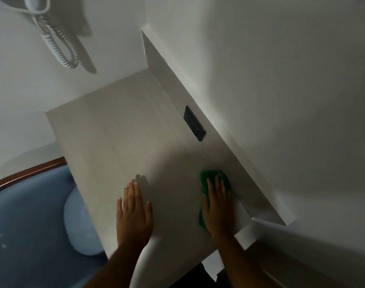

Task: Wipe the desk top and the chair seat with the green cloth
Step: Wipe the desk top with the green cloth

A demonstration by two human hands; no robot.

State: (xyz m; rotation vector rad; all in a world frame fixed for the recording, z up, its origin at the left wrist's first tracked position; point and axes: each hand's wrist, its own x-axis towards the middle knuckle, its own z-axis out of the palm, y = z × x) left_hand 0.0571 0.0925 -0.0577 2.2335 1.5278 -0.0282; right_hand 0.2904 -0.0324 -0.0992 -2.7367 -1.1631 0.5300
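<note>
The pale desk top (119, 129) runs diagonally through the head view. A green cloth (204, 179) lies on it near the raised back panel, pressed flat under my right hand (218, 206), whose fingers are spread over it. My left hand (134, 213) rests flat and open on the desk, palm down, to the left of the cloth. The blue chair seat (30, 215) with a dark wooden rim sits at the lower left, partly under the desk edge.
A black socket plate (195, 123) is set in the desk's upright back panel (229, 154). A wall-mounted device with a coiled white cord (59, 46) hangs at the upper left. A light blue cushion (79, 223) lies on the chair.
</note>
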